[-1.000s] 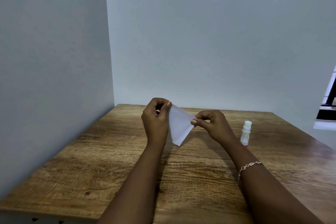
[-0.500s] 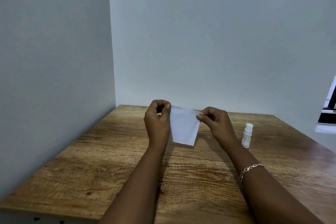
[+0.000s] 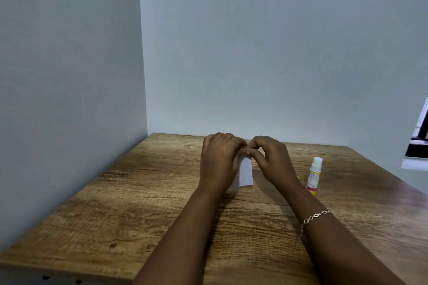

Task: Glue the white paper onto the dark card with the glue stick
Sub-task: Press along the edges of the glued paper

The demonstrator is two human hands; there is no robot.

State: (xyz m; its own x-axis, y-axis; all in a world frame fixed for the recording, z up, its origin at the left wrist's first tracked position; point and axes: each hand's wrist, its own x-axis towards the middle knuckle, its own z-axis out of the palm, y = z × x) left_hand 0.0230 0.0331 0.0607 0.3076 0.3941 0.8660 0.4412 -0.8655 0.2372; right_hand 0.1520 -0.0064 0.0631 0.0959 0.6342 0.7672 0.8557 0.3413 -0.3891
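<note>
A small piece of white paper (image 3: 245, 173) hangs above the wooden table (image 3: 143, 203), seen almost edge-on as a narrow strip. My left hand (image 3: 217, 162) and my right hand (image 3: 272, 159) meet at its top edge, and both pinch it between thumb and fingers. A white glue stick (image 3: 313, 176) with a yellow and red label stands upright on the table, just right of my right wrist. A bit of yellow (image 3: 298, 177) shows behind that wrist. No dark card is in view.
Grey walls close the table at the left and at the back. At the right edge of the view a black and white object (image 3: 418, 146) stands beyond the table.
My hands have come together at the paper's top edge. The paper, held spread out and facing me before, now hangs narrow between them. The glue stick has not moved.
</note>
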